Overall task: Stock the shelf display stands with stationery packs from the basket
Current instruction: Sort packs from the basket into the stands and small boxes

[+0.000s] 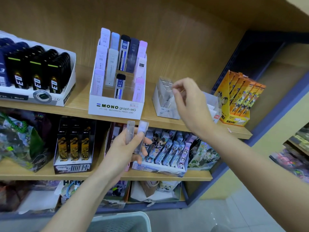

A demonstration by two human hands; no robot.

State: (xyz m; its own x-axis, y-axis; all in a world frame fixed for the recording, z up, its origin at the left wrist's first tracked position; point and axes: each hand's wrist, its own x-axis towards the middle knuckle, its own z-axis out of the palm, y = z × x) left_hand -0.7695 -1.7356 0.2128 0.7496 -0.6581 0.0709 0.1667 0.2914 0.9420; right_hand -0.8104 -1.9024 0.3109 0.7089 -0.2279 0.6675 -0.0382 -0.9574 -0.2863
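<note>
A person's two bare arms reach toward wooden shop shelves. Just below the frame's centre, at about 7 o'clock, the left hand (124,148) grips two slim clear lead cases (131,132), upright and side by side, its fingers (147,141) curled round them in front of the lower shelf's cartoon-printed packs (167,151).

At about 2 o'clock from centre the right hand (189,101) hovers at a small white display stand (159,108) on the upper shelf (78,107). It is motion-blurred, so I cannot tell whether it is pinching a clear pack or only touching the row of packs in the stand. The hand hides the stand's right part.

At 11 o'clock stands the MONO graph MG display stand (115,108), tiered with pastel and dark lead cases, some slots bare. At 9 o'clock a tray of black 0.3 lead cases (36,72) is cut off by the left edge. An orange display box (240,97) sits at 3 o'clock. The pale basket (120,221) shows at 6 o'clock, cropped by the bottom edge, its contents unseen.
</note>
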